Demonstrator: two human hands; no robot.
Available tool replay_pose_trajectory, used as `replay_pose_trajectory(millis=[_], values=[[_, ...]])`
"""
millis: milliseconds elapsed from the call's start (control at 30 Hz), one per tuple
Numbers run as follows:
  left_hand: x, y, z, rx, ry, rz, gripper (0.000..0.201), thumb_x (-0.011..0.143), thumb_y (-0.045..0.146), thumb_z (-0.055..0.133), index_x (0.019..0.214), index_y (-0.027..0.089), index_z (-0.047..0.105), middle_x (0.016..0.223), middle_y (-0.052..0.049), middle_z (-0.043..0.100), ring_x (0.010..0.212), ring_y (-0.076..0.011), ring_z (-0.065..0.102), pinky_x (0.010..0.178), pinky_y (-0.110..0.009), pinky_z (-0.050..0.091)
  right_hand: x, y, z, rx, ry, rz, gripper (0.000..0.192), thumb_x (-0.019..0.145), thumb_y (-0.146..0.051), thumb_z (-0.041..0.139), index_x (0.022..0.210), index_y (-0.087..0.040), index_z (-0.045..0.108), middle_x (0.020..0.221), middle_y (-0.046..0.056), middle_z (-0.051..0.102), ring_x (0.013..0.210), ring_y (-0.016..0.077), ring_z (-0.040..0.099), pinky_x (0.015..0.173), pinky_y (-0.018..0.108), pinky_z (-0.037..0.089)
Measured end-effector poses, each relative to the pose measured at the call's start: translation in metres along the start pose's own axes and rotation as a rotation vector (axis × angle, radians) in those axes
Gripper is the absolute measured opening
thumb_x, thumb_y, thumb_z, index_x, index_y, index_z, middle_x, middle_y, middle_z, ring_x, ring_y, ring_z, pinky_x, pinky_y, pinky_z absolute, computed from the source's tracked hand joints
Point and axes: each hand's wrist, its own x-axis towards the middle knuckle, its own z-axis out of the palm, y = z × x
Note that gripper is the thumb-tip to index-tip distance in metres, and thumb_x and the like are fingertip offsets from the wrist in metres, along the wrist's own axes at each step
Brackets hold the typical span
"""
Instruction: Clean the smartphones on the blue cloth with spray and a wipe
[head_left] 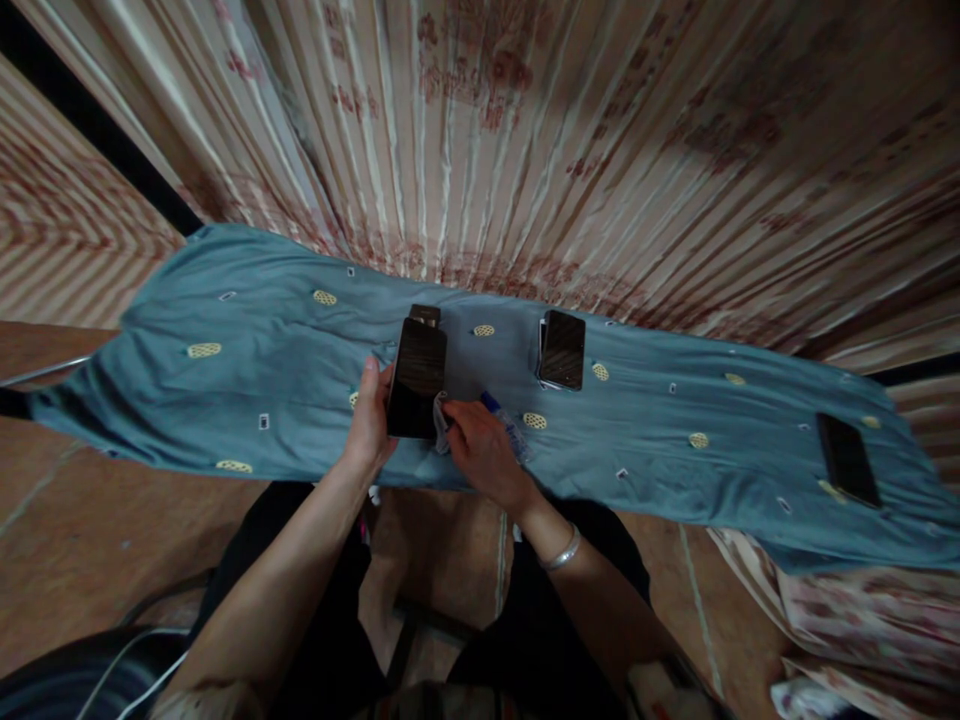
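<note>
Black rectangular smartphone (417, 378) with a dark glossy screen is held above the teal patterned cloth (247, 340), which serves as the landmark surface. The left hand (369, 420) grips the phone along its left edge, fingers wrapped behind it and thumb on the front. The right hand (480, 450) sits just right of the phone's lower right corner, closed around a small crumpled white wipe (441, 428) that touches the phone at that corner. A silver bracelet (561, 552) circles the right wrist.

A small clear bottle with a blue cap (504, 418) lies on the teal cloth directly behind the right hand. A small dark object (424, 314) lies on the cloth just beyond the phone's top edge. A second black phone (562, 348) rests on the cloth to the right of the held phone, apart from both hands. A third dark phone (847, 458) lies near the far right end of the cloth. A striped floral curtain (525, 130) hangs behind the cloth.
</note>
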Motion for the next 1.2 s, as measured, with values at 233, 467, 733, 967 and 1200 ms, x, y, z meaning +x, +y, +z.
replay_pose_trajectory(millis=[233,467,733,967,1200], values=[[0.001,0.001,0.0,-0.007,0.017,-0.004,0.07,0.082,0.08,0.059,0.11,0.018,0.078,0.104,-0.012,0.082,0.117,-0.0394,0.072,0.091,-0.044,0.061,0.0,0.003,-0.004,0.054,-0.042,-0.002,0.029,0.094,-0.011,0.056,0.117,-0.017,0.072,0.115,0.012,0.078,0.11,0.0242,0.074,0.101,0.043,0.06],[0.003,0.002,0.0,-0.035,0.016,-0.005,0.068,0.087,0.077,0.054,0.107,0.016,0.078,0.099,-0.013,0.082,0.109,-0.0365,0.075,0.09,-0.042,0.062,0.0,-0.001,-0.011,0.06,-0.138,0.003,0.025,0.095,-0.013,0.06,0.116,-0.018,0.071,0.115,0.009,0.078,0.111,0.0208,0.073,0.101,0.037,0.058],[0.005,0.003,0.001,-0.101,-0.007,-0.002,0.063,0.092,0.073,0.051,0.105,0.016,0.075,0.092,-0.011,0.08,0.101,-0.0333,0.076,0.082,-0.04,0.063,-0.001,-0.008,-0.012,-0.118,-0.114,-0.12,0.019,0.097,-0.014,0.062,0.114,-0.017,0.071,0.113,0.012,0.075,0.106,0.025,0.069,0.096,0.043,0.06],[0.005,-0.005,0.004,-0.111,0.017,-0.001,0.062,0.089,0.075,0.054,0.099,0.018,0.075,0.087,-0.01,0.078,0.095,-0.0331,0.076,0.074,-0.039,0.062,0.001,-0.017,-0.006,-0.197,-0.073,-0.231,0.018,0.103,-0.018,0.057,0.11,-0.015,0.073,0.116,0.014,0.073,0.11,0.0247,0.066,0.097,0.042,0.06],[0.004,-0.006,0.005,-0.13,0.003,-0.051,0.061,0.089,0.075,0.054,0.094,0.017,0.073,0.086,-0.01,0.078,0.091,-0.0312,0.076,0.07,-0.036,0.062,0.003,-0.02,0.0,-0.202,-0.067,-0.222,0.018,0.103,-0.019,0.056,0.112,-0.014,0.072,0.117,0.014,0.071,0.11,0.0239,0.065,0.099,0.041,0.059]])
